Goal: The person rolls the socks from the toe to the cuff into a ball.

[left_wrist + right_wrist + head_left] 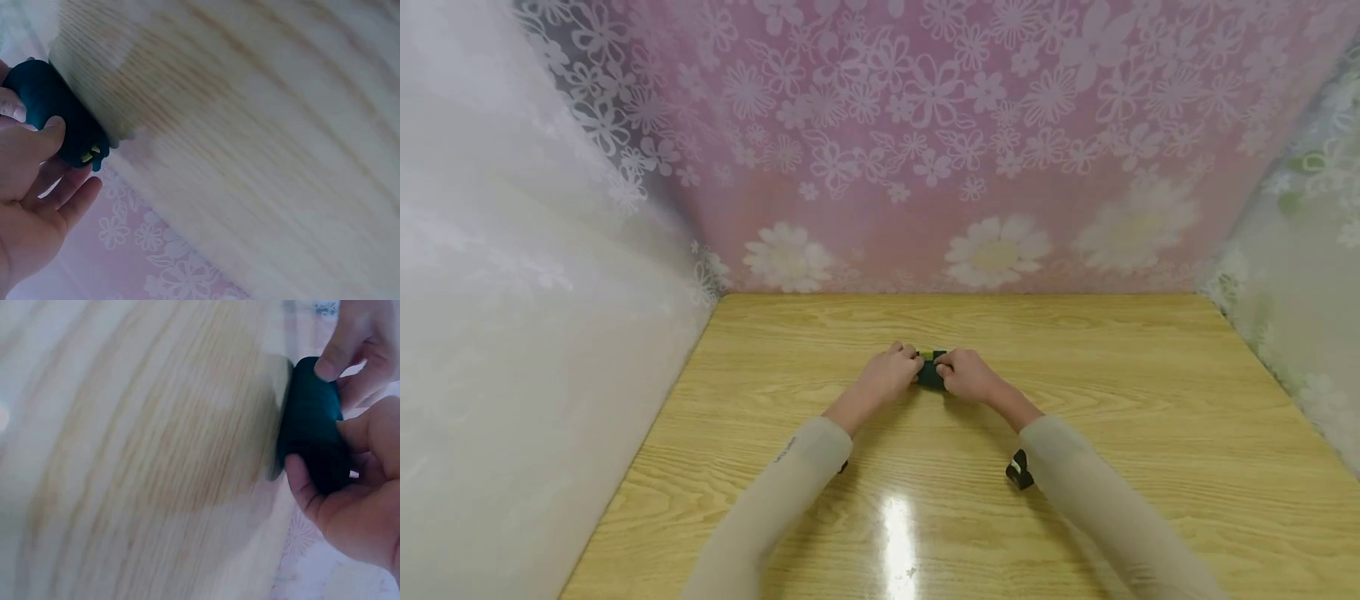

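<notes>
Between the two hands, above the table, is a dark teal, rounded, roughly cylindrical object with a bit of yellow along its far side; its exact kind cannot be told. My left hand pinches its left end, the thumb lying on the teal surface in the left wrist view. Small yellow parts show at that end. The right hand holds the other end, thumb and fingers bent round it in the right wrist view, where the teal side faces the camera. The fingers hide part of both ends.
A wood-grain table lies beneath both arms. Behind it hangs a pink flowered cloth, with pale cloth on the left and right. A black wrist-worn device shows by the right sleeve; light glares near the front.
</notes>
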Motion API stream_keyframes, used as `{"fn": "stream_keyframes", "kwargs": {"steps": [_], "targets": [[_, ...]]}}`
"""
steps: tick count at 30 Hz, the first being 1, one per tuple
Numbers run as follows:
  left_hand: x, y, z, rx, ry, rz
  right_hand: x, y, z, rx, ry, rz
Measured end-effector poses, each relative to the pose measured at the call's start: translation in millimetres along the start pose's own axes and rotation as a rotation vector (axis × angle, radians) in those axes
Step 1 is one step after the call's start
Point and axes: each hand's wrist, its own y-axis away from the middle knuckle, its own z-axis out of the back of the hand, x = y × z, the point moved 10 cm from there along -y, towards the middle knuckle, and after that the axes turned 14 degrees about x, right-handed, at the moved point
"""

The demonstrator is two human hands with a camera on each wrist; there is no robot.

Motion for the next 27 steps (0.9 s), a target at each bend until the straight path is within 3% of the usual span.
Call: {"fn": "stream_keyframes", "kwargs": {"steps": [2,5,7,9,12,16,22,27], "targets": [[-1.4,0.0,-2.1,0.007,-0.003,-0.023,6.3,6.8,2.6,-0.056,0.094,-0.006],[-0.8,-0.4,-6.0,0.022,0.026,-0.052,22.2,17.7,3.7,-0.13,0.346,0.012],[0.3,-0.4,-7.6,0.038,0.047,-0.069,28.6,23.0,-0.2,-0.127,0.493,-0.004],[1.4,-0.4,-8.6,0.061,0.07,-0.085,28.7,24.3,-6.9,-0.074,0.538,-0.02],[1.4,1.0,-7.9,0.076,0.1,-0.11,21.2,24.9,-14.7,0.007,0.479,-0.067],[3.2,2.7,-3.8,0.037,0.112,-0.096,17.1,22.2,-14.0,0.007,0.372,-0.041],[1.3,8.0,7.3,-0.074,0.021,-0.052,9.9,15.6,-8.8,-0.001,0.166,0.022],[-4.7,7.2,6.3,-0.084,-0.052,-0.066,1.2,15.7,-6.1,0.012,0.043,-0.017]]}}
